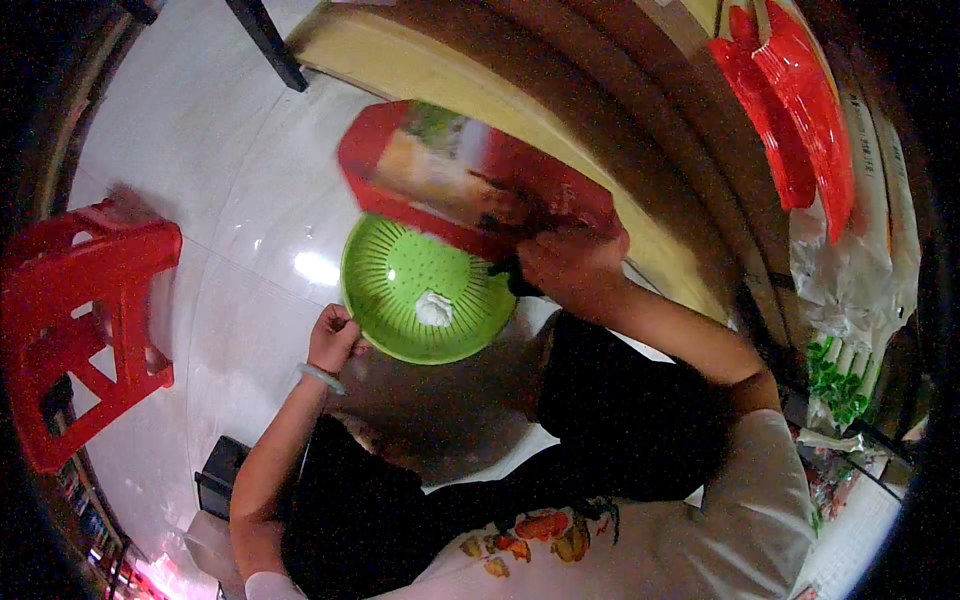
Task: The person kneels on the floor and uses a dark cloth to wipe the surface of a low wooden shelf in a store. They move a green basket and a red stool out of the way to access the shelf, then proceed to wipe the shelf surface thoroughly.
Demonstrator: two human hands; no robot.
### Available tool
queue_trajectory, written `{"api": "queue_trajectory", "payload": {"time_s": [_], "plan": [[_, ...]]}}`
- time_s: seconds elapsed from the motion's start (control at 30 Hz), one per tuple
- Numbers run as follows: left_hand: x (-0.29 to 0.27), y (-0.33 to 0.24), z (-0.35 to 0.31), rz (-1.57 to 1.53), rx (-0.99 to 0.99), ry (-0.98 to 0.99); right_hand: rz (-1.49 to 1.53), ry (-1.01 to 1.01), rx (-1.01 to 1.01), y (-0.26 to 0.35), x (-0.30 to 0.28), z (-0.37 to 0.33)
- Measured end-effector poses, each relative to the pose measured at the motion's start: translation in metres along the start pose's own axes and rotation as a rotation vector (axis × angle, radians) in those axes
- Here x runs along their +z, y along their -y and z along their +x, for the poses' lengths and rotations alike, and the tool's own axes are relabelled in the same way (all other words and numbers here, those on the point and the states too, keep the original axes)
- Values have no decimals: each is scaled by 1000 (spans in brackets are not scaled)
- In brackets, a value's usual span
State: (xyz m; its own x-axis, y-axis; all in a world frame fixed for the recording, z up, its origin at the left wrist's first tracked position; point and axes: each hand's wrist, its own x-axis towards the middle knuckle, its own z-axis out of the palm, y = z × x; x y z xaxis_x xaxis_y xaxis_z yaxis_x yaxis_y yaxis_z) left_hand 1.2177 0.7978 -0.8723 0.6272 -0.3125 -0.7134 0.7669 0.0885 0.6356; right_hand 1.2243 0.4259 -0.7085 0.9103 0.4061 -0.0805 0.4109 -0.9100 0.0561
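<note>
A green plastic colander (pixel 375 320) with slotted sides and small holes in its base is in front of me. In it lies a small crumpled white lump (pixel 433 310), whose kind I cannot make out. My left hand (pixel 337 338), a pale bangle at its wrist, pinches the colander's near-left rim. My right hand (pixel 575 268) is closed on the right end of a red printed box (pixel 440 180), which is blurred and tilted over the colander's far side. A small black piece (pixel 515 277) shows beside my right fingers; its kind is unclear.
A red plastic stool (pixel 125 300) stands at the left on the pale shiny floor (pixel 250 200). Brown and yellow stacked edges (pixel 480 85) curve along the far right. Red packets (pixel 790 110) and clear-wrapped goods (pixel 850 270) are at the right. A dark leg (pixel 268 45) stands far left.
</note>
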Motion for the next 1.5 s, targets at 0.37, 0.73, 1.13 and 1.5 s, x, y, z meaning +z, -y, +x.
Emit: {"api": "queue_trajectory", "payload": {"time_s": [0.37, 0.73, 1.13, 1.5], "plan": [[-55, -19, -27, -87, 120, -304, 410, -69, -305, 62, -63, 92], [-160, -14, -51, -383, 271, -729, 556, 170, 311, -102, -2, 274], [-55, 12, -102, -498, -46, -506, 260, -193, 233, -216, 172, 444], [-46, 15, -123, -287, -234, -330, 1272, 124, 541, -118, 94, 379]]}}
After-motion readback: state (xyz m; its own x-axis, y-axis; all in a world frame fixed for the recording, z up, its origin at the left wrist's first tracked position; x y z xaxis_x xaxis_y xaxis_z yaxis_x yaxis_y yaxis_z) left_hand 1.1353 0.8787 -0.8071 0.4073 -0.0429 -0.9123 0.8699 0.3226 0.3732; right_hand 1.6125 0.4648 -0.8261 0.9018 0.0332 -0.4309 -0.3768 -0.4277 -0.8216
